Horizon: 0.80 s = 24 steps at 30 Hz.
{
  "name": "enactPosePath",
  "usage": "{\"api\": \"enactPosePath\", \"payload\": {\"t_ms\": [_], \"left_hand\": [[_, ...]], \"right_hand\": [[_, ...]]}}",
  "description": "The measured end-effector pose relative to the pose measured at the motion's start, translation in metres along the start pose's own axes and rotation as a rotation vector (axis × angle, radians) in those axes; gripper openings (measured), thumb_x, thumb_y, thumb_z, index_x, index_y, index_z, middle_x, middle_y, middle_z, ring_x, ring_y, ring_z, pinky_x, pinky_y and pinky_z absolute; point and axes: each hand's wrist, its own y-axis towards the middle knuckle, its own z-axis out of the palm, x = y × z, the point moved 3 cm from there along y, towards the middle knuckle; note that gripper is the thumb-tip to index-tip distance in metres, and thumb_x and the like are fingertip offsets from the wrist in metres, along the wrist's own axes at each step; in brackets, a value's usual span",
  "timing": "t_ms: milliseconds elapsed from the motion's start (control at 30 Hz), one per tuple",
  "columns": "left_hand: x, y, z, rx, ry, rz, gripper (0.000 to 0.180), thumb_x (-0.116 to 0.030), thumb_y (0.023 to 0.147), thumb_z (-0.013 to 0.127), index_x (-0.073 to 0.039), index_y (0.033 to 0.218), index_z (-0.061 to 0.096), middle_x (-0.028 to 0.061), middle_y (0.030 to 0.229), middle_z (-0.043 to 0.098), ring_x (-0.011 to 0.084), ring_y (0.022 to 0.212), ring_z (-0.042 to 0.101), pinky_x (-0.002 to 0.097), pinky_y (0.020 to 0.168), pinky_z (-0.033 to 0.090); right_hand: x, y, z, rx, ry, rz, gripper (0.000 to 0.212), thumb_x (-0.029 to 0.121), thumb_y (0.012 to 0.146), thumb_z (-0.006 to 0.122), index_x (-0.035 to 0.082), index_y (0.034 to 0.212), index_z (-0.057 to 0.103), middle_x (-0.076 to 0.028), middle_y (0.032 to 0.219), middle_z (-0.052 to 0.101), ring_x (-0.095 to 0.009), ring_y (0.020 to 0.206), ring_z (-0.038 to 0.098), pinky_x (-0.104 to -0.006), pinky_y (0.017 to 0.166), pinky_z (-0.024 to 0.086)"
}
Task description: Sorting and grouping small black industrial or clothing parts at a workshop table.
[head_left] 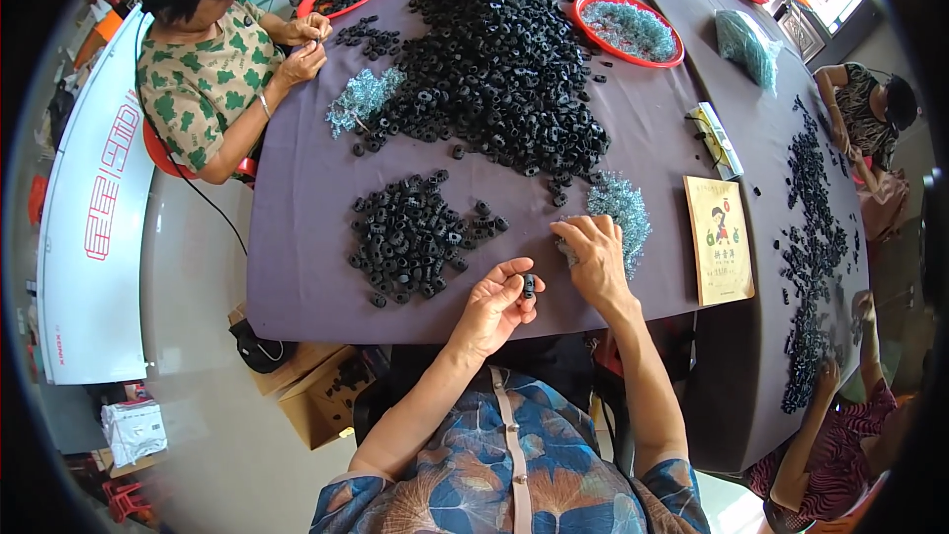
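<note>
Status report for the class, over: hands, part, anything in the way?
Left hand: pinching small black part. Right hand: at pale-blue pile, grip unclear. Tan booklet farther right, apparently not in the way.

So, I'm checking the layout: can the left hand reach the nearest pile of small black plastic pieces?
Probably yes: only bare purple cloth separates the left hand from that pile, though the hand holds one piece.

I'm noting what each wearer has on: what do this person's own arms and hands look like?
The left hand and right hand are ungloved, with no watch or bracelet visible. The forearms are bare below short sleeves, blue with a brown leaf print.
</note>
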Motion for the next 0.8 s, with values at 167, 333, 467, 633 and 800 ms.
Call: {"api": "enactPosePath", "payload": {"t_ms": [167,333,467,633,800], "left_hand": [[-0.001,-0.001,0.001,0.003,0.002,-0.004,0.025,-0.012,0.091,0.054,-0.006,0.115,0.053,0.0104,0.093,0.06,0.0103,0.068,0.055,0.0258,0.06,0.045],[-0.005,-0.002,0.004,-0.017,-0.02,-0.022,0.023,-0.014,0.092,0.053,-0.004,0.112,0.055,0.008,0.089,0.059,0.012,0.069,0.055,0.0271,0.059,0.044],[-0.005,-0.001,0.006,-0.045,-0.033,-0.05,0.019,-0.016,0.092,0.051,-0.004,0.106,0.056,0.0075,0.086,0.058,0.014,0.069,0.055,0.0287,0.059,0.045],[-0.008,0.009,0.01,-0.116,-0.02,-0.071,0.015,-0.016,0.092,0.052,-0.004,0.097,0.057,0.0076,0.083,0.059,0.0145,0.066,0.055,0.0276,0.057,0.045],[-0.006,0.032,0.009,-0.167,0.353,0.009,0.013,-0.016,0.091,0.056,-0.003,0.094,0.056,0.005,0.074,0.059,0.0106,0.053,0.053,0.0231,0.048,0.043]], "right_hand": [[-0.012,-0.005,-0.009,-0.071,0.03,0.023,0.048,-0.01,0.058,0.054,0.009,0.1,0.064,-0.004,0.1,0.06,-0.027,0.092,0.049,-0.0366,0.082,0.038],[-0.001,-0.001,-0.008,-0.048,-0.046,-0.053,0.036,-0.005,0.062,0.057,0.009,0.094,0.065,-0.003,0.096,0.056,-0.025,0.09,0.048,-0.0369,0.078,0.037],[0.001,0.004,0.002,0.0,-0.106,-0.049,0.026,0.001,0.065,0.058,0.009,0.089,0.063,-0.004,0.094,0.056,-0.026,0.089,0.047,-0.0363,0.079,0.035],[0.007,0.005,-0.003,-0.011,-0.035,-0.063,0.026,-0.002,0.064,0.056,0.008,0.088,0.058,-0.005,0.098,0.055,-0.026,0.097,0.047,-0.0377,0.081,0.035],[0.008,0.002,-0.01,-0.061,0.192,-0.053,0.028,-0.006,0.063,0.05,0.005,0.089,0.056,-0.011,0.086,0.058,-0.032,0.081,0.055,-0.0386,0.073,0.041]]}}
